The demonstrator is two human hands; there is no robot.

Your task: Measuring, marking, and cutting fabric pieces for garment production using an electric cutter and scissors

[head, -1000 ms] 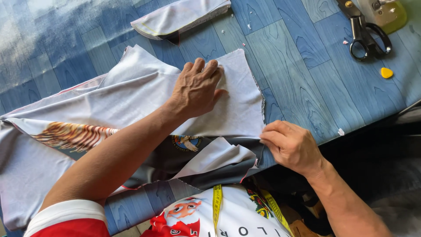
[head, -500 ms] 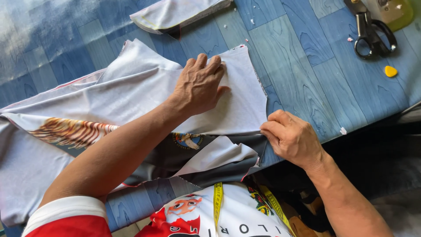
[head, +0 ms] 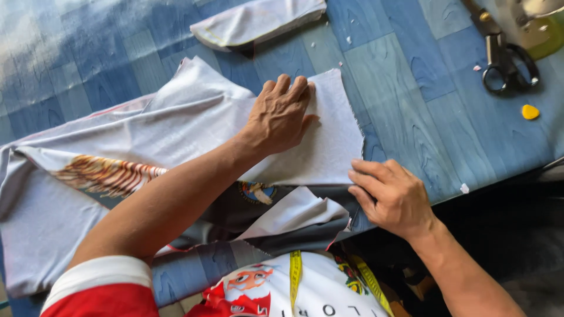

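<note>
The left hand (head: 282, 117) is lying flat, fingers spread and released, pressing down on the pale grey fabric piece (head: 176, 135) at its right end. Compared with 1 second ago, this hand is sitting almost exactly where it was on the cloth, so the piece is staying pinned. The right hand (head: 390, 196) has shifted a little: its fingers are now reaching further left and curling onto the near right corner of the fabric at the table's near edge. Whether it is pinching that corner or only pressing it, I cannot tell. The small shift suggests the cloth is being squared or smoothed rather than moved off.

The fabric is lying spread on the blue wood-patterned table (head: 411, 117), in the middle and left of the scene. Its long axis is running left to right, tilting slightly far toward the right, with the cut straight end pointing right and the printed part trailing left. A yellow measuring tape (head: 295, 273) is hanging at the person's chest. Well apart at the far right, 1 pair of scissors (head: 505, 56) is resting, with a small yellow chalk piece (head: 530, 111) just near of it. A folded pale cloth (head: 258, 20) is lying at the far edge.
</note>
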